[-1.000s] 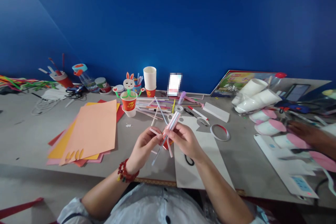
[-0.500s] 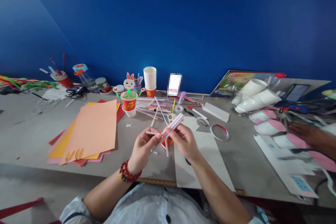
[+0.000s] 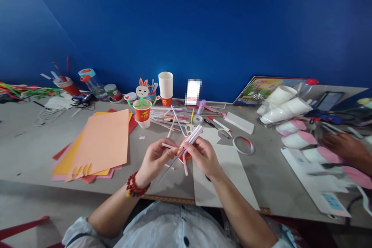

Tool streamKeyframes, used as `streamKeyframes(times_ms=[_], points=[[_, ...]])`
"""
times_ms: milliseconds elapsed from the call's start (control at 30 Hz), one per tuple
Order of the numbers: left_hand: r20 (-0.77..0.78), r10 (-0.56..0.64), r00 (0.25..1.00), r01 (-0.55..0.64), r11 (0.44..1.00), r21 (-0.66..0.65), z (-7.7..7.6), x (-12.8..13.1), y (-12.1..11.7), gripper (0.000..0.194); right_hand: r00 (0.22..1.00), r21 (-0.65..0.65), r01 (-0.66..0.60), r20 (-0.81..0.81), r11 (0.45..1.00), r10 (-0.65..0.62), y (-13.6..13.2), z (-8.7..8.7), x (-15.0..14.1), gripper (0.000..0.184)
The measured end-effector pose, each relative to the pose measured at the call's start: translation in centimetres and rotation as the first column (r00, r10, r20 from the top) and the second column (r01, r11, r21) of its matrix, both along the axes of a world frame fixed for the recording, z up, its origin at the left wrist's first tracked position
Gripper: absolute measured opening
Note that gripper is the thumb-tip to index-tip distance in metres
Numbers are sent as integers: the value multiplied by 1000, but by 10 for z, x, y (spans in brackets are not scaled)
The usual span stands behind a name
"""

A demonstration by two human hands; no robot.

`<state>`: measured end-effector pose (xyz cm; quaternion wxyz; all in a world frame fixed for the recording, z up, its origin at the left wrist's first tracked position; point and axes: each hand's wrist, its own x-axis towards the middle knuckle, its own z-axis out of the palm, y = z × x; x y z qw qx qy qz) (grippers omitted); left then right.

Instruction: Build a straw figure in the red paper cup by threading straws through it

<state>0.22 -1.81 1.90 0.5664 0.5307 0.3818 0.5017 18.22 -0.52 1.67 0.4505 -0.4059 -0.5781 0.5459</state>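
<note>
Backed by a plain blue wall (image 3: 186, 27), on a grey desk (image 3: 29, 155). At the far left, heaped near the wall, with green, orange and pink flexible strips (image 3: 31, 92). Next, beside a red paper cup of brushes (image 3: 68, 87), to a clear bottle with a blue and orange lid (image 3: 92, 81). Nearer, in an overlapping pile of peach, yellow, pink and red paper sheets (image 3: 101, 139). Just right, topped by a white rabbit face with orange ears (image 3: 142, 91), on a red paper cup with yellow print (image 3: 142, 112). Farther back, stacked upright as a tall white paper cup (image 3: 165, 83) over red. Scattered in front, as loose pale straws (image 3: 171, 114).

At center, pinched by the left hand (image 3: 155, 159): a thin pink-white straw (image 3: 169, 145). Pinched by the right hand (image 3: 205, 157), close alongside: a slanted bundle of pale straws (image 3: 193, 135). Beneath both, partly hidden, in red-orange; shape impossible to tell.

Rightward, under the right forearm, as a large white sheet (image 3: 235, 186), then as a white ring with red inside (image 3: 243, 145). At the far right, wrapped in clear plastic, as white paper cups (image 3: 287, 104); nearer, beside pink-and-white rolls (image 3: 299, 139), to another person's hand (image 3: 343, 147).
</note>
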Motion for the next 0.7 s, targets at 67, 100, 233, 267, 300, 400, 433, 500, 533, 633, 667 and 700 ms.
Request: streamKeyframes(times_ms=[67,100,233,267,300,400,433,500,533,633,667,700], points=[[-146,-146,978,152,988,32,7,-8,5,22,995,-41,-92,36,995,94,1,3,4,31],[-206,-207,957,216,976,25,11,-11,7,22,987,-52,-141,65,989,144,2,4,6,31],[-332,-378,864,376,924,-74,18,-20,20,26,938,-3,-263,234,965,256,6,11,14,30],[-315,-432,845,417,901,-116,18,-20,22,29,928,4,-279,258,960,268,6,12,14,30],[-274,-479,834,454,878,-154,18,-20,25,30,928,-3,-284,252,959,276,7,13,15,30],[-132,-487,863,464,869,-169,16,-15,26,30,966,-81,-234,97,969,241,6,11,14,32],[-106,-436,894,421,897,-135,15,-13,25,29,977,-104,-203,44,974,208,6,10,13,32],[-102,-330,938,325,943,-67,10,-7,20,27,986,-117,-167,-3,979,168,7,8,12,32],[-111,-299,948,294,954,-57,7,-5,17,27,987,-109,-162,-3,981,163,8,7,12,31],[-111,-278,954,259,953,-157,-2,1,9,31,986,-70,-165,-22,984,163,10,5,11,32],[-87,-256,963,236,953,-191,-5,3,6,32,990,-50,-139,-40,989,137,10,4,10,33],[-57,-216,975,200,957,-210,-7,4,5,32,994,-26,-97,-59,995,96,9,3,10,34]])
